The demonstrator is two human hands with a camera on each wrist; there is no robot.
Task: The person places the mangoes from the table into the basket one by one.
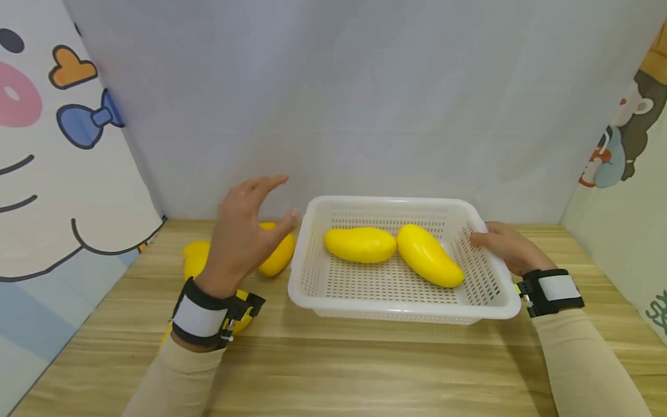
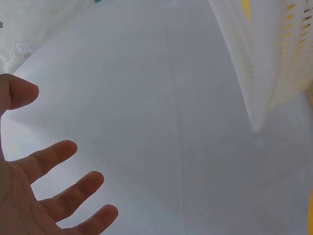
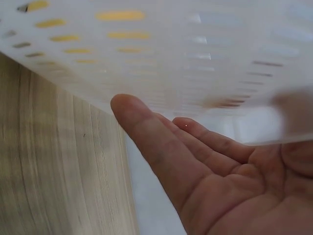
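A white plastic basket [image 1: 396, 310] with slotted walls holds two yellow mangoes, one lying crosswise [image 1: 361, 244] and one slanted [image 1: 429, 256]. My right hand [image 1: 502, 246] grips the basket's right end, thumb over the rim. In the right wrist view its fingers [image 3: 156, 142] reach under the slotted wall. My left hand [image 1: 242, 231] is raised beside the basket's left end, thumb and fingers spread, holding nothing. Its separated fingers [image 2: 73, 196] show in the left wrist view, apart from the basket's corner [image 2: 259, 98].
More yellow mangoes lie on the wooden table [image 1: 365, 370] around the left forearm, one behind the left hand [image 1: 278, 255] and another farther left [image 1: 195, 259]; the arm partly hides them. A pale cloth [image 1: 365, 104] hangs behind, with printed panels at both sides.
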